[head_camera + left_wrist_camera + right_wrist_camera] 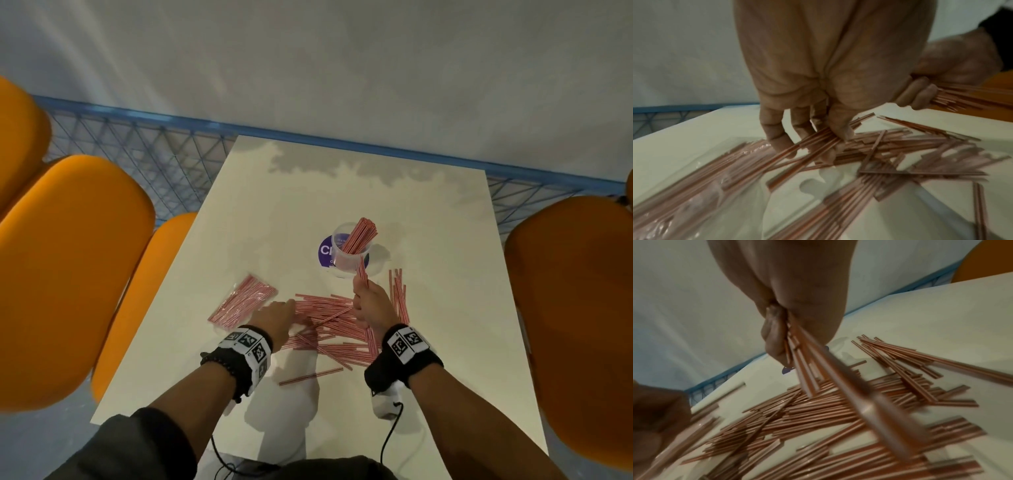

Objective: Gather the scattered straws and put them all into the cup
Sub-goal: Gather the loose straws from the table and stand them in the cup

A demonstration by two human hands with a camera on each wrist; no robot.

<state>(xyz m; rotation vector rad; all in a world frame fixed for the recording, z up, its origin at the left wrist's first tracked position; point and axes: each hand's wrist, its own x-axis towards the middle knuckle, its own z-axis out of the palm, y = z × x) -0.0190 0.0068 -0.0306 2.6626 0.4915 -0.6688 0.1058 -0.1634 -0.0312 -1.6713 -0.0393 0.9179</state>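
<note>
I saw right hand (371, 305) gripping straws (361, 272) beside cup (351, 253), left hand (274, 317) pinching pile (325, 325) mid-table (445, 274), edges well off.

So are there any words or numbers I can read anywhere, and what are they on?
"C": a big white letter on the purple round sticker under the cup; the cup hides the other letters.
Small print on that sticker: too blurred to read.
Wrist bands: black-and-white square codes, no words.

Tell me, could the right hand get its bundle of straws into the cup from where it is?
Probably yes. The right hand grips its bundle of straws just in front of the cup; nothing lies between them, and the cup's mouth still shows room beside the straws already in it.
</note>
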